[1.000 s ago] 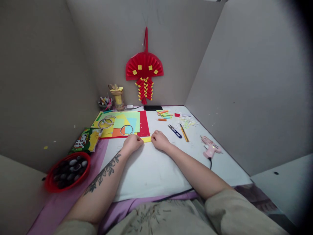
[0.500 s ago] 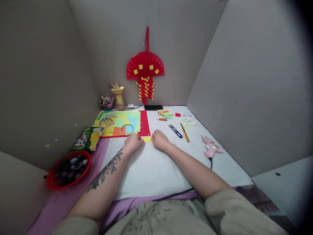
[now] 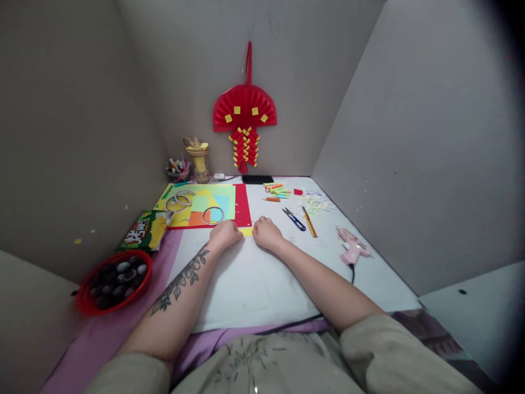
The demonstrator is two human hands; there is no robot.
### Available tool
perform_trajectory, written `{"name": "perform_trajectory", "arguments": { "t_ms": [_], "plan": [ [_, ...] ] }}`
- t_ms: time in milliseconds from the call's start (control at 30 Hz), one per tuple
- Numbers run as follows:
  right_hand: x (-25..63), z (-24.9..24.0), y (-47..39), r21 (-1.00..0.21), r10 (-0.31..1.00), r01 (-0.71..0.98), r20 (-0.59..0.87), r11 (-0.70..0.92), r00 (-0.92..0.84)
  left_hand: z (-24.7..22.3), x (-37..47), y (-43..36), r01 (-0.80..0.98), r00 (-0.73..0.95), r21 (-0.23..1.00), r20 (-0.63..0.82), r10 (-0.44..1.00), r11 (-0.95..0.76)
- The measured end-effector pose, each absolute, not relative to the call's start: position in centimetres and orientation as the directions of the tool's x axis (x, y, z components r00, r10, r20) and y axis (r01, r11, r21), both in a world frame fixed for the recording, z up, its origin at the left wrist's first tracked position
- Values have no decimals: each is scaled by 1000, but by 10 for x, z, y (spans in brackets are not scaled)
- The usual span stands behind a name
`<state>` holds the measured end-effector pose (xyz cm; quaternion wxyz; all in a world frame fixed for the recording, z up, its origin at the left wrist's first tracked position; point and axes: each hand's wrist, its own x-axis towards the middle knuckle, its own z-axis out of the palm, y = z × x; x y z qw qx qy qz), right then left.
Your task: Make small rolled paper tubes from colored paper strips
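Observation:
Between my two hands, low over the white table top, is a small strip of yellow paper point(image 3: 246, 232). My left hand point(image 3: 226, 235) is closed on its left end, the fingers curled down. My right hand point(image 3: 266, 233) is closed at the right end, knuckles up. Most of the paper is hidden by the fingers. Just beyond my left hand lie coloured paper sheets point(image 3: 241, 203) in red, green, yellow, blue and orange, with a ring point(image 3: 213, 215) on top. To the right of my right hand are blue thread snips point(image 3: 294, 219) and a yellow craft knife point(image 3: 310, 221).
A pink glue gun point(image 3: 353, 246) with a black cord lies at right. Rolled paper tubes point(image 3: 276, 191) and paper scraps point(image 3: 318, 202) are farther back. At left are a snack packet point(image 3: 145, 232) and a red bowl point(image 3: 84, 300) of dark round things. A red paper fan ornament point(image 3: 245, 106) hangs behind.
My hands have drawn slightly closer together, so less of the yellow paper shows between them. The camera view has shifted a little.

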<state>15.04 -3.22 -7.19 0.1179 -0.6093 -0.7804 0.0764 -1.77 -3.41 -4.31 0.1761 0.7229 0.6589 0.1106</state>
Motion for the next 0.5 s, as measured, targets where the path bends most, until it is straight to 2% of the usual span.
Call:
{"name": "perform_trajectory", "arguments": {
  "t_ms": [133, 233, 333, 433, 500],
  "plan": [
    [157, -73, -29, -365, 982, 913, 91, 185, -163, -50, -28, -30, 854, 199, 494, -21, 980, -163],
    [162, -72, -27, -436, 982, 881, 100, 186, -157, -54, -35, -28, 782, 372, 526, 36, 927, -334],
    [163, -72, -28, -482, 973, 845, 140, 229, -184, -53, -37, -30, 755, 508, 461, 36, 861, -465],
    [163, -74, -30, -478, 931, 800, 218, 363, -293, -44, -36, -37, 809, 517, 318, 17, 856, -495],
    [163, -76, -31, -434, 874, 759, 281, 485, -398, -36, -35, -44, 850, 495, 222, -25, 868, -479]
  ]
}}
